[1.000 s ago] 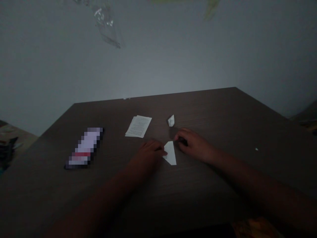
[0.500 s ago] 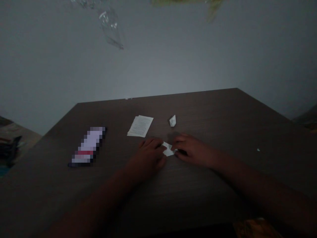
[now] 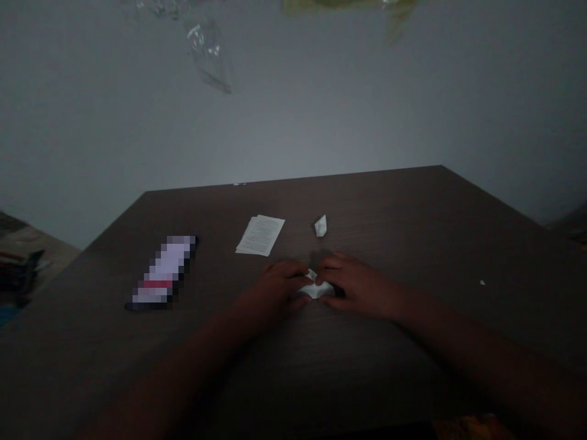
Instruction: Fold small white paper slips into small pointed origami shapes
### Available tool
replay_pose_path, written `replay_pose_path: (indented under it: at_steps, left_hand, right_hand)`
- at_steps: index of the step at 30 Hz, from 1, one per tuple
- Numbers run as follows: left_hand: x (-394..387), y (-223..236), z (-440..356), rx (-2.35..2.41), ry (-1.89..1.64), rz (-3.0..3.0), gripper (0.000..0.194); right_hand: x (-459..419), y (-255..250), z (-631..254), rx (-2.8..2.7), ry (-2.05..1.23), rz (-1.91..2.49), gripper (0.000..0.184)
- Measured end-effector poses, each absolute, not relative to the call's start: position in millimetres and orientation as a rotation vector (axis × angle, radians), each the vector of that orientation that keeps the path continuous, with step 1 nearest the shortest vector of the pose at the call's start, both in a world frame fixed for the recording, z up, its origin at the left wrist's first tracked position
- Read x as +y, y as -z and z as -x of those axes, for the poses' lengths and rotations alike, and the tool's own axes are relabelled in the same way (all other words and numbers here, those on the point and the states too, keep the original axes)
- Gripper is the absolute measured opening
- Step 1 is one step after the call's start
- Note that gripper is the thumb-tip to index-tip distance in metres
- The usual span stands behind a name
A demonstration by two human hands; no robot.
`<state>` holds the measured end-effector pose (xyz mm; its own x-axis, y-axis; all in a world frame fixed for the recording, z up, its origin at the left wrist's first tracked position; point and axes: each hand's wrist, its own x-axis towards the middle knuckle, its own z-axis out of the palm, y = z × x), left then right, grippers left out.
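A small piece of folded white paper (image 3: 315, 291) is held between my two hands, low over the brown table (image 3: 389, 214). My left hand (image 3: 278, 287) grips its left side, thumb in front and fingers behind. On the right side my right hand (image 3: 355, 284) pinches it the same way. The fingers cover both ends of the paper, so only its middle shows. Just beyond my hands lies a small folded paper shape (image 3: 320, 226). Up and to the left is a short stack of printed paper sheets (image 3: 260, 235).
A phone (image 3: 165, 269) with a blurred-out screen lies on the left of the table. One tiny white scrap (image 3: 482, 282) is at the right. Behind the table rises a grey wall (image 3: 321, 110) with a clear plastic packet (image 3: 208, 55) on it.
The paper between my hands has changed from a flatter piece to a bent shape with its near edge raised. Both hands have come slightly closer together around it.
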<state>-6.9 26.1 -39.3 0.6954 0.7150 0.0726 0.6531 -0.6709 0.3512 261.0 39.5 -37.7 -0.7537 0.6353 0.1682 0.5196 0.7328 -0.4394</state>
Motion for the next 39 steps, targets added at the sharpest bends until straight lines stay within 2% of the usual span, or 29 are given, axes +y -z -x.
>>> replay_pose_path:
  at_steps: [8,13,26,31,39]
  left_hand:
    - [22.5,33.2,4.1,1.103,-0.346,-2.617,0.03]
    - [26.1,40.1,2.1,1.113,-0.348,-2.68,0.03]
    - [19.3,31.5,-13.3,1.305,-0.373,-2.567,0.012]
    - [26.9,40.0,-13.7,1.357,-0.456,-2.493,0.01]
    - [33.2,43.1,-12.5,1.512,-0.509,-2.322,0.007]
  right_hand:
    - [39.9,36.3,-260.6,-2.619,-0.545,0.851,0.01]
    - [40.4,40.5,-255.5,-2.617,-0.476,0.911,0.015]
    - [39.2,56.0,-245.7,-2.459,-0.423,1.128,0.016]
    - [42.0,61.0,-248.3,-2.379,-0.456,1.108,0.01]
    - [26.9,50.8,-246.4,-2.378,-0.115,1.045,0.022]
